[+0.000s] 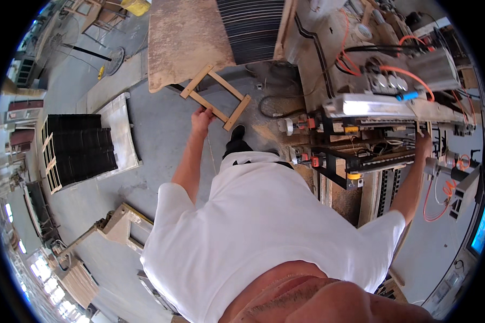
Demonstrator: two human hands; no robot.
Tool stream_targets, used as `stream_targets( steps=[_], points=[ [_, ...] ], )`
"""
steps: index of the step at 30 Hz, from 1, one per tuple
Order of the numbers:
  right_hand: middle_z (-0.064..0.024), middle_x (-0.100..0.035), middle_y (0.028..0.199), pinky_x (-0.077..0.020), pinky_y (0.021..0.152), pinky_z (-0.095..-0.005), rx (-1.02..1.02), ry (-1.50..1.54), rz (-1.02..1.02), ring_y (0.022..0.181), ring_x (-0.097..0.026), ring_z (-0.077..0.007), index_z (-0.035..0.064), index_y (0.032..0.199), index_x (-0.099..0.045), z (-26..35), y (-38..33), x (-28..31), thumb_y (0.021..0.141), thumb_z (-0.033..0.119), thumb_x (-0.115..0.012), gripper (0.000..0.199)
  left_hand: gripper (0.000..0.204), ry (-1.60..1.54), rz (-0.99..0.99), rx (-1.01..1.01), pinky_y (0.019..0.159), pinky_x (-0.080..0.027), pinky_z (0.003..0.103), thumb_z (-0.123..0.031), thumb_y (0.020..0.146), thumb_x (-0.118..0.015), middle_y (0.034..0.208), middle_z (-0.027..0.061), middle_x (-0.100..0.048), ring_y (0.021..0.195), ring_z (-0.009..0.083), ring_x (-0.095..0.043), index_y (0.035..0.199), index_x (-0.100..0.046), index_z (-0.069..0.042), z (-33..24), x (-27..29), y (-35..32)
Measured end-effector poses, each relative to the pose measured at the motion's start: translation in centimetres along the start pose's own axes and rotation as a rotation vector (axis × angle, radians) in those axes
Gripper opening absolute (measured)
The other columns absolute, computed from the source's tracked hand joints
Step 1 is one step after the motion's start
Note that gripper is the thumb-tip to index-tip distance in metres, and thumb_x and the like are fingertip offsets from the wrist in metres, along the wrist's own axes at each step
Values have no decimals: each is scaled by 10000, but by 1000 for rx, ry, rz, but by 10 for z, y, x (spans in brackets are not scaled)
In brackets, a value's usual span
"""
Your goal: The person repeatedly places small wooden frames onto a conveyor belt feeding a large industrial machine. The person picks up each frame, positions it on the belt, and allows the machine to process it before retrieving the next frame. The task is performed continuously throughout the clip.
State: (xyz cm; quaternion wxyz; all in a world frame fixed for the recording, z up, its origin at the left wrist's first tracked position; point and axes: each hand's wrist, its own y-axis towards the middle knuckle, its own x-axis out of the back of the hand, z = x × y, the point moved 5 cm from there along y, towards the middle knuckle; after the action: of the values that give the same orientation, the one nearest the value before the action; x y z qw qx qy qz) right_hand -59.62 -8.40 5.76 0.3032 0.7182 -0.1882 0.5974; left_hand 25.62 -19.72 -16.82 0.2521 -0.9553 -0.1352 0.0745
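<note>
My left hand [202,119] is closed round one rail of a small light-wood frame [237,113], made of two long rails joined by two shorter crosspieces. The frame is held out over the floor, its far end overlapping the near edge of a dusty board-topped table [191,37] in this view. Off to the right, my outstretched right hand [423,143] is closed at the machine [369,137], by short pale wooden pieces below the metal beam [372,106]. What its fingers grip there is hard to make out.
Black slatted stacks [78,145] stand on a pale board [118,134] at left. Orange air hoses [409,70] and black clamps [334,156] crowd the machine. A black cable [269,110] loops across the floor near my shoe [237,133]. A lit screen [479,230] is at far right.
</note>
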Motion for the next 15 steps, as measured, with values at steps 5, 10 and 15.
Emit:
stream_targets(
  steps=[5,10,15],
  points=[
    [-110,-697,1015,-517,759,-277,-143,880,-620,870,-650,-149,-40,1051,-661,93,-106,106,885,168,-650,266,212,53,-67,-54,571,-510,268,-92,859,-607,836,68,-643,662,141,-599,1022,-619,43,-38,51,96],
    [-107,-679,934,-529,753,-283,-247,1048,-583,827,-623,-168,-12,959,-676,227,-260,122,865,62,-650,122,241,141,40,8,557,-515,256,-95,873,-589,908,86,-656,696,163,-627,1072,-620,39,-71,65,222],
    [-17,-656,838,-484,708,-264,-332,1152,61,792,-588,-107,26,884,-670,348,-372,6,852,53,-629,59,248,289,117,-17,548,-493,271,-106,857,-605,820,88,-634,674,165,-598,1053,-621,44,-97,32,322]
  ],
)
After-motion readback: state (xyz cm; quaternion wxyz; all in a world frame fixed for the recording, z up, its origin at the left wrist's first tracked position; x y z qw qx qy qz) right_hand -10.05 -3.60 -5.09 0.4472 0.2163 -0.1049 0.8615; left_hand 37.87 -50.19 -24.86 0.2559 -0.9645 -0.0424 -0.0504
